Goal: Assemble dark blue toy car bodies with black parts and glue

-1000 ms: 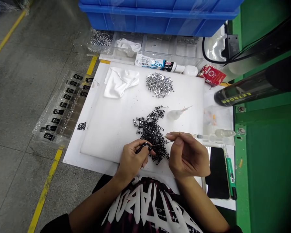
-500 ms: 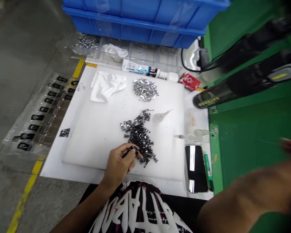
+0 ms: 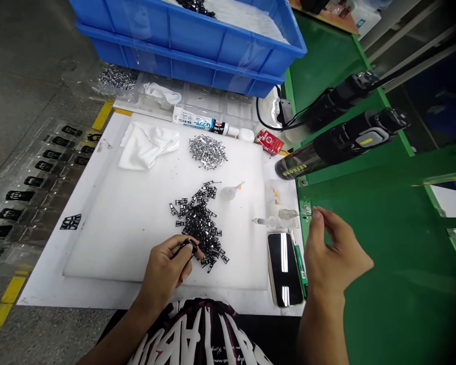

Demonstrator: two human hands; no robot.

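My left hand (image 3: 165, 266) is closed around a small glossy black part (image 3: 186, 246), just left of a heap of black, frame-like pieces (image 3: 199, 220). Fingers cover much of that part. Out past the right edge of the table, my right hand (image 3: 336, 248) is pinched, thumb against forefinger. Its fingertips are close to the thin needle of a small clear bottle (image 3: 288, 214) lying on its side; whether they touch it or hold something tiny, I cannot tell. A pile of small silver pieces (image 3: 208, 152) lies farther back on the white foam pad (image 3: 110, 238).
A white squeeze bottle (image 3: 229, 192) stands on the pad, near a white cloth (image 3: 148, 147). Right are a pencil-like tool (image 3: 264, 221), a phone (image 3: 285, 268), a green pen (image 3: 301, 263) and a dark bottle (image 3: 327, 144). Blue crates (image 3: 186, 45) stand behind; trays of black parts (image 3: 34, 180) left.
My right hand has come from the far right, where it was blurred, in toward the table edge and the needle. My left hand keeps its grip on the black part. The view has shifted.
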